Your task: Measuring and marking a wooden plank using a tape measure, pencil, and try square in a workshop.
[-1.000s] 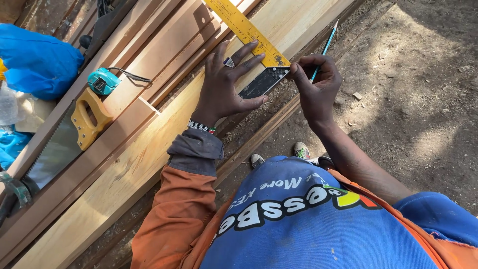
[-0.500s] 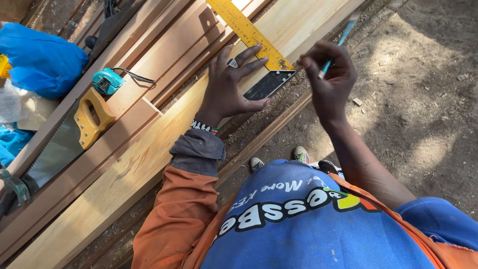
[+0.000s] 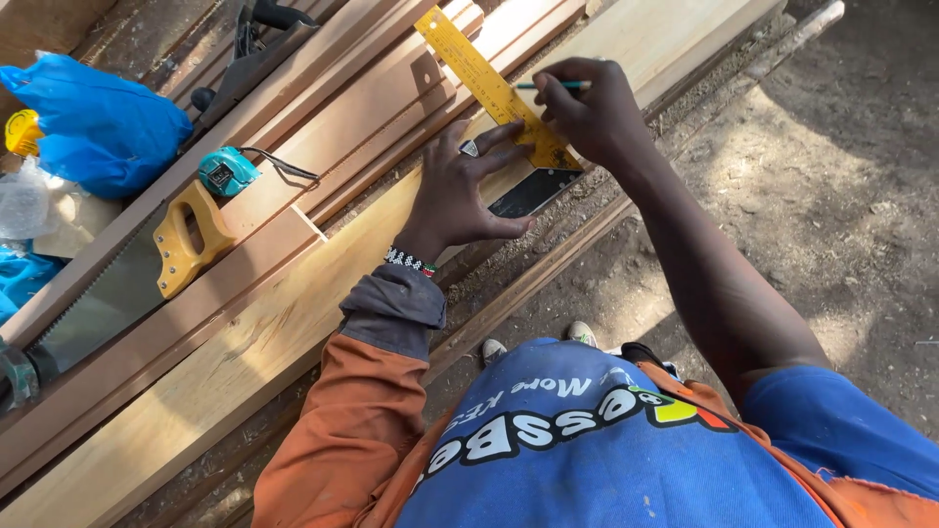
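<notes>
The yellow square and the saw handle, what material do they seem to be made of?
The square looks like yellow-painted metal: thin, flat blade, dark stock. The saw handle seems yellow plastic, though varnished wood is possible; its blade is dull grey metal.

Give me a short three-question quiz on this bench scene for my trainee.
1. True or false: the left hand lies flat on the yellow square, pressing it to the plank.
2. What does the right hand hold? A) a hammer B) a pencil C) a chisel
3. Fill in: the tape measure lies just above the handle of the ____.

Key:
1. True; the fingers are spread over the blade and stock.
2. B; the pencil sits by the square's edge.
3. Saw; the handsaw rests on the boards to the left.
</notes>
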